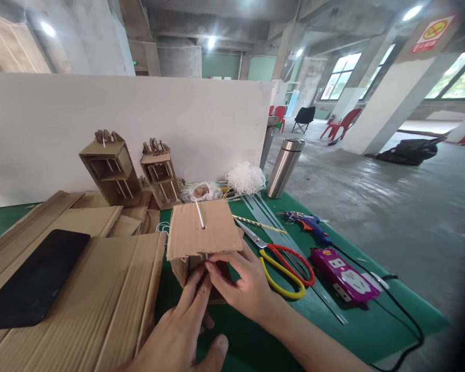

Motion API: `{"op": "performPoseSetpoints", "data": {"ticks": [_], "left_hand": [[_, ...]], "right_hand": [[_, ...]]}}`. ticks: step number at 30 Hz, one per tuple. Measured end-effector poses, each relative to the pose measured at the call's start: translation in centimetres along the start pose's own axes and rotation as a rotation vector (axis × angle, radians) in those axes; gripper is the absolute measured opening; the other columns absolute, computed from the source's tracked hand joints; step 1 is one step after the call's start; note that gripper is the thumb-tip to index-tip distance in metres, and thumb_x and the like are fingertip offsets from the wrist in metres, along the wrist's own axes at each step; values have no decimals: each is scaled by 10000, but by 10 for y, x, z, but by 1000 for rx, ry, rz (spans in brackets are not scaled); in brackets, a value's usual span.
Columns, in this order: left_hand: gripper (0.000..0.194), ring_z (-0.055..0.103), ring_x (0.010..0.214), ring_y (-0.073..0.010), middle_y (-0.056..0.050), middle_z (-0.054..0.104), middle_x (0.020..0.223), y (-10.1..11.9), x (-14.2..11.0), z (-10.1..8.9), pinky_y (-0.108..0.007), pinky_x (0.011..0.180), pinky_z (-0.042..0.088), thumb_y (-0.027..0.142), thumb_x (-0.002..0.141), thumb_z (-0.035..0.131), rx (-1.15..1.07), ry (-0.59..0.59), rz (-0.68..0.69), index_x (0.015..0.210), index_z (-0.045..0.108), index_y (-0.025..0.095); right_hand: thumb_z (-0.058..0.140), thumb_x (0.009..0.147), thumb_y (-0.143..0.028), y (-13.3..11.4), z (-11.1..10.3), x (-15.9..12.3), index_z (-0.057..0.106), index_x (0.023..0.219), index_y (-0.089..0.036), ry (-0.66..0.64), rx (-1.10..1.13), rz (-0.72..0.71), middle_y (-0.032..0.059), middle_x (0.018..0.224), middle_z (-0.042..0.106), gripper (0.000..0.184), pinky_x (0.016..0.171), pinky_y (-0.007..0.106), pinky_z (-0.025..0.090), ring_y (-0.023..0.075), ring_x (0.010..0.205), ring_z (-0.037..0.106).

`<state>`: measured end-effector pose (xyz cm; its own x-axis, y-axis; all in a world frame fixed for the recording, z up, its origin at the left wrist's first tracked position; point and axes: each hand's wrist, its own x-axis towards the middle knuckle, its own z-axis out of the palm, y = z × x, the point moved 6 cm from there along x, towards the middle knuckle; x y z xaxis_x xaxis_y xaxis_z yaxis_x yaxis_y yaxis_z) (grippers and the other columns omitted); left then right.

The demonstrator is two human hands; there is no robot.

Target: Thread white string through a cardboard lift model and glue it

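A small cardboard box, open on its near side, stands on the green table in front of me. A thin white string or stick lies over its top and ends at a small hole. My right hand is at the box's front opening, thumb and index finger pinched just under the top edge; what they grip is mostly hidden. Beside it, my left hand reaches its index and middle fingers into the opening, stretched out, with the thumb held apart. Both hands' fingertips nearly meet there.
Scissors, a glue gun, a purple power strip with a black cable and clear glue sticks lie right. Cardboard sheets and a black tablet are left. Behind stand two cardboard models and a steel flask.
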<state>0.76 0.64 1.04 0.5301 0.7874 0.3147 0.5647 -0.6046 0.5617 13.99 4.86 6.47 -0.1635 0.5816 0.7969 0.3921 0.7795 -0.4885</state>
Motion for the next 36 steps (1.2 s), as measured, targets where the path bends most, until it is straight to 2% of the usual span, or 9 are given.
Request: {"op": "performPoseSetpoints", "data": {"ticks": [5,9,15,20,22,25,28,31,36], "left_hand": [[995,712,740,-136,-180,295,1556,3,2,-3,-320,652,658,172,832,528,41,-67,-12,1512,-146,442],[1033,729,765,-154,-189,306,1565,5,2,-7,-324,673,659,173,828,562,74,-95,-19,1515,-166,431],[932,743,775,-182,-195,429,1502,14,-4,-19,-250,598,644,166,815,553,242,-20,29,1566,14,281],[628,760,872,-230,-236,592,1330,24,-1,-22,-215,557,628,244,876,464,517,120,149,1458,296,82],[490,764,860,-231,-229,655,1237,28,2,-23,-223,555,625,244,912,400,644,168,208,1364,404,55],[346,764,728,-214,-161,742,1020,37,3,-26,-244,482,599,212,943,333,751,232,307,1221,496,86],[280,715,543,-182,-78,754,812,40,2,-29,-257,406,552,195,963,312,736,231,356,1145,507,108],[311,663,447,-168,-33,724,684,37,0,-29,-272,383,529,223,995,288,710,243,335,1178,493,76],[382,664,445,-168,-48,743,699,26,0,-24,-281,391,518,257,1017,274,644,248,287,1271,441,26]], "right_hand": [[608,862,-98,0,1,1,615,886,-212,12,3,-7,34,866,611,116,694,257,552,158,816,621],[602,861,-108,0,1,0,611,857,-206,15,-8,2,35,840,606,99,673,259,555,157,783,624],[600,878,-129,4,1,0,620,870,-207,-7,-20,33,47,850,612,81,666,279,567,166,767,640],[598,880,-129,4,0,0,622,885,-210,12,-19,22,47,846,617,84,661,277,567,166,760,644],[597,884,-130,4,0,-1,623,885,-211,18,-18,20,44,840,622,85,662,271,567,164,759,643],[598,884,-131,4,0,-1,633,879,-211,14,-25,24,40,830,630,87,648,258,563,158,740,643],[604,872,-124,3,-1,0,637,858,-207,21,-30,20,34,804,635,91,626,246,557,150,708,640],[610,867,-120,2,-1,1,635,852,-210,29,-19,18,26,794,639,94,616,239,557,145,696,634],[609,870,-110,2,-1,1,637,870,-222,36,-30,23,22,795,644,115,620,251,562,148,693,629]]}}
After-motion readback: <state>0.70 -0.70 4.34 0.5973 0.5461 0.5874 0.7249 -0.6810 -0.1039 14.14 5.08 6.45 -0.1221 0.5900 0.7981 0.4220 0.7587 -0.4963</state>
